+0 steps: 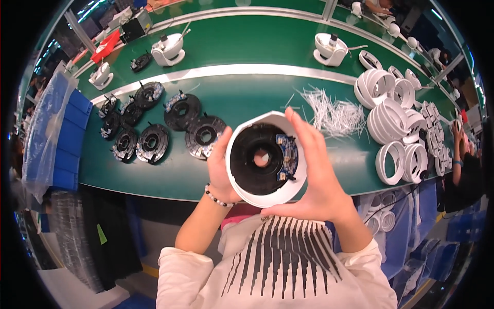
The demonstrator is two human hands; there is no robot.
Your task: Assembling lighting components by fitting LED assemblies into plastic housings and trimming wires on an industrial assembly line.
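Both hands hold a round white housing (246,190) in front of my chest, above the green table's near edge. Inside it sits a black disc (252,159) with a centre hole and a small blue circuit board (288,157) on its right side. My left hand (220,167) cups the housing's left rim. My right hand (316,170) wraps its right rim, fingers reaching up past the top. A beaded bracelet (218,200) circles my left wrist.
Several black discs (152,143) lie on the green table (170,177) to the left. White ring housings (393,123) are piled at right, beside a heap of white cable ties (334,113). White holders (329,49) stand on the far belt. Blue trays (69,139) sit at far left.
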